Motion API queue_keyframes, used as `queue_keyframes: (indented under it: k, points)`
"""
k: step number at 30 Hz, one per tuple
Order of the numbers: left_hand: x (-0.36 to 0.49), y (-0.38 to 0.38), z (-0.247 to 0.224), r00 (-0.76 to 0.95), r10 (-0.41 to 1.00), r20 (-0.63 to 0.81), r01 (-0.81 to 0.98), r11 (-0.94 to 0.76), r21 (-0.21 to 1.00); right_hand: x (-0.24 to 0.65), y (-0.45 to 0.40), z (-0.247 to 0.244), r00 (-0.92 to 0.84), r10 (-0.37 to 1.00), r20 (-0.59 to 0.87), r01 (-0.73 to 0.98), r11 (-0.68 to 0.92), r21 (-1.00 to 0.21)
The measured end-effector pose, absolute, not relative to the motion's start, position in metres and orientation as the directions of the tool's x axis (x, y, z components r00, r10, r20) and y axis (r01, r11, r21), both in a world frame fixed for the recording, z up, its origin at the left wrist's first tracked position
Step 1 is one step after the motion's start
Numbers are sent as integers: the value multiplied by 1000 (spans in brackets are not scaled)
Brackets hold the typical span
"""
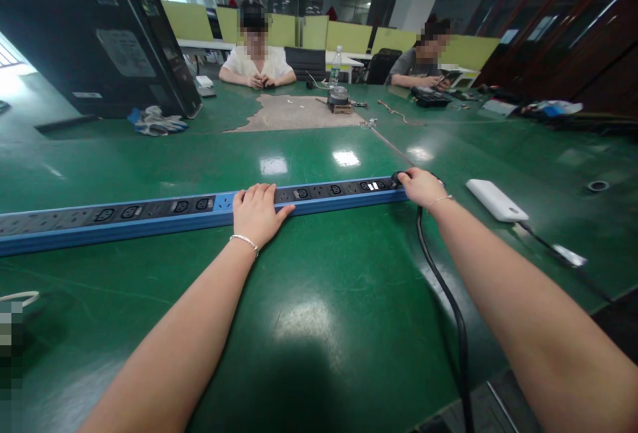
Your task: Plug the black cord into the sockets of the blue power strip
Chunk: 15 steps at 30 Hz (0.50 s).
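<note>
A long blue power strip [164,220] with black sockets lies across the green table, running from the left edge to my right hand. My left hand [258,215] rests over its middle, fingers on top and thumb along the front side, gripping it. At the strip's right end my right hand [423,187] is closed on a black plug [397,179]. Whether the plug sits in a socket cannot be made out. A thick black cable [443,287] hangs from below my right hand to the table's front edge.
A white power bank [497,200] with a cable lies right of my right forearm. Gloves [157,121] lie beside a large black case [100,41] at the back left. Two people sit across the green table [309,273], near a bottle [335,66] and a round device [338,97].
</note>
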<state>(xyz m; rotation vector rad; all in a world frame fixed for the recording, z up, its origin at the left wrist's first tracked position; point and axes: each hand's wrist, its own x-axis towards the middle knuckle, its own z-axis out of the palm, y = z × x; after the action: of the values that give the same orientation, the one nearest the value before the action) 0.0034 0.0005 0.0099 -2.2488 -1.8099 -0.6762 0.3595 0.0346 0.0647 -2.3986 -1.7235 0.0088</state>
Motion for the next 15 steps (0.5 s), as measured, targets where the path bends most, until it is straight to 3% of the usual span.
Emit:
queue_keyframes:
  k: [7, 11, 15]
  points:
    - [3, 0, 10, 158, 876, 456, 958, -247, 143, 345, 29, 57, 415, 905, 91, 906, -401, -137]
    - [3, 1, 9, 162, 873, 461, 954, -258, 153, 347, 28, 64, 367, 927, 71, 925, -356, -132]
    - [2, 2, 9, 166, 872, 460, 955, -259, 147, 344, 28, 80, 391, 901, 188, 914, -356, -193]
